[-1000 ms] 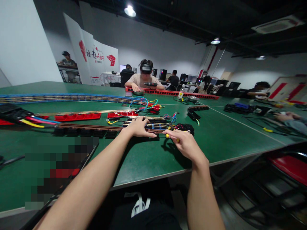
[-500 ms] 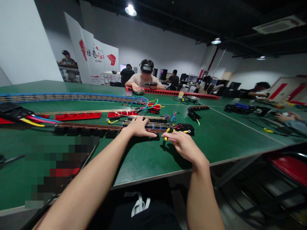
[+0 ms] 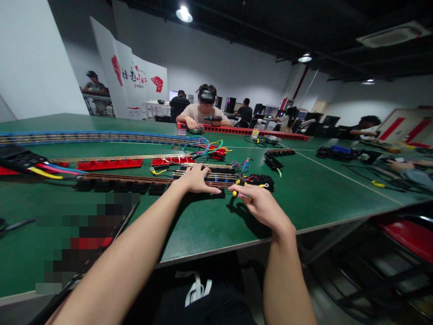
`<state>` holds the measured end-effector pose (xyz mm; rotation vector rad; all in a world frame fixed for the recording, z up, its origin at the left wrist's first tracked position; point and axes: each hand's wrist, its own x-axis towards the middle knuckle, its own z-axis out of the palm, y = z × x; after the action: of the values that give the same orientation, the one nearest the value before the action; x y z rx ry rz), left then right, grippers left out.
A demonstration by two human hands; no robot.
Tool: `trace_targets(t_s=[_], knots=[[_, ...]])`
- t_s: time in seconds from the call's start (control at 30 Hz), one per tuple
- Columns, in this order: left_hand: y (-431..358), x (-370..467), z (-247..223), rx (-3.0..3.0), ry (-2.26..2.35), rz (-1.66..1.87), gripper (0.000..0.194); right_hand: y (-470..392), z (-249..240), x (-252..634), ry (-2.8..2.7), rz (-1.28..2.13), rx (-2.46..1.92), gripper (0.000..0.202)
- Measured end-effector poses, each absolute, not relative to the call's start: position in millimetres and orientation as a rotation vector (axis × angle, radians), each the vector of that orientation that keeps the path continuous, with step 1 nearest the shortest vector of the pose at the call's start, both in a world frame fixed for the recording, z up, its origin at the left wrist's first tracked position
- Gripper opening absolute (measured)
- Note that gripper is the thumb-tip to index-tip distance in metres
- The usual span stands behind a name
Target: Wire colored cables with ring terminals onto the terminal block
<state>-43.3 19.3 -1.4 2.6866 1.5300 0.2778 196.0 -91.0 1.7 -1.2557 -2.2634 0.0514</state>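
Observation:
My left hand [image 3: 196, 179] lies with spread fingers over a track-like assembly [image 3: 218, 178] of metal strips on black and blue supports. To its right, my right hand [image 3: 259, 201] is closed around yellow-handled pliers [image 3: 234, 193], whose dark head points away from me at the assembly's right end. A black connector block [image 3: 263, 181] with thin coloured wires and a ring terminal sits just beyond my right hand. From the left, brown rails [image 3: 125, 178] on black supports run up to my left hand. Exactly what the plier jaws touch is too small to tell.
The green table [image 3: 209, 230] carries a blue rail [image 3: 84, 136], red trays [image 3: 110, 164], a black connector [image 3: 18, 159] with thick wires and a black piece [image 3: 272, 161]. Across it sits a person [image 3: 206, 108] behind a long red strip [image 3: 250, 131]. Another person's hands are at far right.
My right hand and the pliers have shifted very slightly, with the fingers drawn closer round the handles. My left hand has stayed in place.

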Motion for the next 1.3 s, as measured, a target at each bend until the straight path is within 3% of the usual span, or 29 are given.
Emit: trace_targets(t_s=[0.6,1.07,1.3], knots=[[18.9,-43.2,0.0,2.666,1.544,0.256,0.111,-87.5,3.9,189.9,-1.768,0.014,-1.209,0.036],[20.6,-44.2,-0.5,2.66,1.521,0.282,0.108,-77.2,0.0,192.3,-1.148,0.162,-1.218,0.045],[21.5,-45.2,-1.9,2.676,1.504,0.294,0.11,-79.2,0.5,196.6,-1.233,0.193,-1.21,0.041]])
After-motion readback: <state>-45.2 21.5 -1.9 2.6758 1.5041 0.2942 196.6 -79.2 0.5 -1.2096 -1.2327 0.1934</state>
